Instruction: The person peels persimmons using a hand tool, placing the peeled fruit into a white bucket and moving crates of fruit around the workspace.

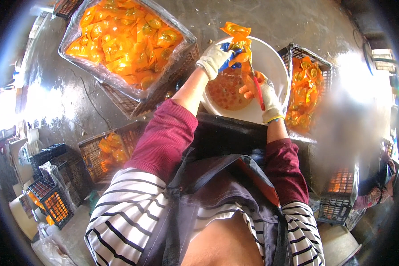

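My left hand point(221, 60), in a white and blue work glove, grips an orange plastic packet point(240, 41) with something round and yellowish in it. My right hand point(261, 89), in a white glove with orange fingers, holds red-handled scissors point(258, 89); their blades meet the packet's lower part, and whether they are cutting cannot be told. Both hands are over a large white tub point(271, 60) with reddish round pieces in cloudy liquid point(227, 91) at its bottom.
A plastic-lined crate point(63, 43) full of orange packets stands at the upper left. Right of the tub is a black crate point(327, 63) of similar packets. Another crate point(89, 156) with orange packets lies at lower left. A black surface point(232, 129) lies between me and the tub.
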Motion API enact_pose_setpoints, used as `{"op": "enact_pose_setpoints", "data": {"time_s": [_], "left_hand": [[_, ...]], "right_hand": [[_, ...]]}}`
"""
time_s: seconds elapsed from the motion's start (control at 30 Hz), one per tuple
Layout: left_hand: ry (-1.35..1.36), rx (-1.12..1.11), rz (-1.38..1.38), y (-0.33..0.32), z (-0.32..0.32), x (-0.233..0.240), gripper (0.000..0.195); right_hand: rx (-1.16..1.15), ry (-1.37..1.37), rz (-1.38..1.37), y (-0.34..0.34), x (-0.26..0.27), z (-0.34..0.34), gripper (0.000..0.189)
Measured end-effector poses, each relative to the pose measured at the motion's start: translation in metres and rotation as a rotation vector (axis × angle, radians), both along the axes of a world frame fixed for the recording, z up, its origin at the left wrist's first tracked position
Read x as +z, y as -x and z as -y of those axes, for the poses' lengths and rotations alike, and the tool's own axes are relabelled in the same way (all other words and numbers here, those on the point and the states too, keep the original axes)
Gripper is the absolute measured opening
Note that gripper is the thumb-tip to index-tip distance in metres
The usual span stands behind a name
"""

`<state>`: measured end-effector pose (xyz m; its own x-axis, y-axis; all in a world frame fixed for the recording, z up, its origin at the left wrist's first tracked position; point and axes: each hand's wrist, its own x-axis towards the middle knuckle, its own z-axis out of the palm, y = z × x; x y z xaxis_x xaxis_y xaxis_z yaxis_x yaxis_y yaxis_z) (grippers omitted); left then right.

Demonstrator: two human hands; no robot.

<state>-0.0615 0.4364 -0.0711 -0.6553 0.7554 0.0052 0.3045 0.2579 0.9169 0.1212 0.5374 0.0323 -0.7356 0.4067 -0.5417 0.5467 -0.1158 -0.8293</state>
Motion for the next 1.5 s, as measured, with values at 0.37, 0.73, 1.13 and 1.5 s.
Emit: {"op": "enact_pose_setpoints", "data": {"time_s": [0.37,0.73,1.13,1.5], "left_hand": [[0.248,0.074,-0.247,-0.019,0.004,0.077,0.044],[0.244,0.523,0.061,0.04,0.14,0.137,0.031],[0.781,0.112,-0.505,0.128,0.124,0.026,0.048],[-0.162,0.46,0.37,0.109,0.202,0.02,0.047]], "right_hand": [[-0.1,0.016,-0.348,-0.009,-0.02,-0.006,0.036],[-0.433,-0.062,-0.48,-0.04,-0.045,-0.064,0.05],[-0.596,0.99,-0.711,-0.045,-0.038,-0.068,0.05],[-0.465,0.411,-0.629,-0.014,-0.038,-0.034,0.055]]}}
